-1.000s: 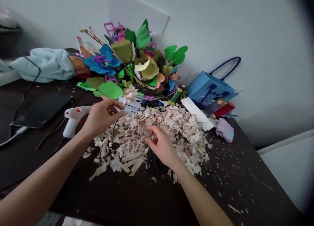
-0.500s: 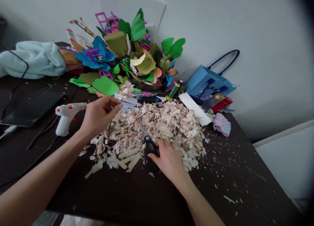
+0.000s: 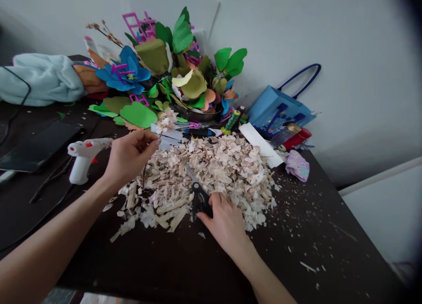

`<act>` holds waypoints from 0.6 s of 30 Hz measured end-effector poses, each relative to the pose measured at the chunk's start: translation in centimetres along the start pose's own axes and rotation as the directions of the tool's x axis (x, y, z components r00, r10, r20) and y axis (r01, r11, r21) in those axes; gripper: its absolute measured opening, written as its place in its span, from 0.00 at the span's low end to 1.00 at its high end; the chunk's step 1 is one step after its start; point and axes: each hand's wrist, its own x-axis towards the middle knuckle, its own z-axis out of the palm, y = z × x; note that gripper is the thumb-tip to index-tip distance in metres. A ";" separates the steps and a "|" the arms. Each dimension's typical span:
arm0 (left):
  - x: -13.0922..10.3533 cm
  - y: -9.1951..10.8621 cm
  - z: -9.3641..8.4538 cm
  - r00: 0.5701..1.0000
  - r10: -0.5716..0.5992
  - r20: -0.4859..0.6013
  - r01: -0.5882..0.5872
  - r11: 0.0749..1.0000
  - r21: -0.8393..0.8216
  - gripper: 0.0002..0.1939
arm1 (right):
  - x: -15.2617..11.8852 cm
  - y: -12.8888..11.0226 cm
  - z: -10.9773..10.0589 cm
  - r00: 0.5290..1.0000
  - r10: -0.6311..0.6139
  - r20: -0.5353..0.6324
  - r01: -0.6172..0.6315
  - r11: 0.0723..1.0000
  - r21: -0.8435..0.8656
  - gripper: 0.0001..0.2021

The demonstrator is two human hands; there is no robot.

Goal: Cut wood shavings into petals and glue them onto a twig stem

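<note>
Crowding scissors: scraps, material unclear | beside left hand: glue gun

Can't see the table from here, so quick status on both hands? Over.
Left hand pinching pale flower sprig. Right hand on black scissors. Pale scraps crowd the blades.
</note>
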 end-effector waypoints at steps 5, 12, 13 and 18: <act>-0.1 -0.4 0.0 1.000 0.001 0.024 -0.001 1.000 0.011 0.09 | 0.0 0.2 -0.2 0.997 0.012 0.080 -0.011 1.000 -0.014 0.14; -0.3 -0.4 0.2 0.999 0.001 0.048 -0.003 0.999 0.042 0.10 | 0.1 0.1 0.2 0.999 0.047 -0.005 -0.047 0.999 0.008 0.07; -0.3 -0.5 0.3 0.999 0.000 0.051 -0.002 0.999 0.045 0.10 | 0.1 0.3 0.0 0.998 0.057 -0.039 -0.055 0.998 0.036 0.06; -0.4 -0.7 0.5 0.998 0.016 0.056 -0.019 0.998 0.052 0.09 | 0.1 2.7 -1.8 0.990 0.082 -0.117 -0.033 0.928 0.372 0.07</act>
